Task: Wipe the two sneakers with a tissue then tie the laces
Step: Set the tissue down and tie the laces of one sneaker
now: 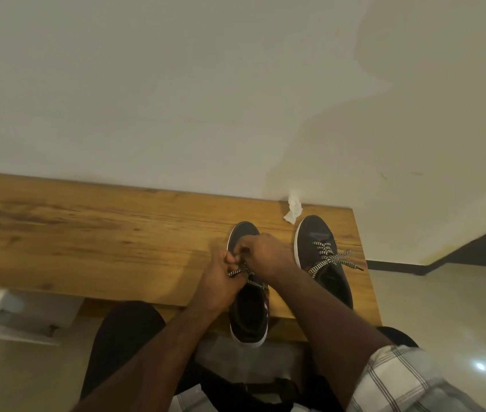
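Observation:
Two dark sneakers with white soles stand on a wooden table, toes pointing away from me. Both my hands work over the left sneaker, whose heel hangs over the table's near edge. My left hand grips a black-and-white checked lace in curled fingers. My right hand pinches the lace just above the tongue. The right sneaker stands apart to the right, its checked laces lying in a knot with ends spread. A crumpled white tissue lies by the wall beyond the right sneaker's toe.
The table runs along a pale wall and ends just right of the right sneaker. Pale floor lies to the right. My knees and a checked shirt sleeve show below the table edge.

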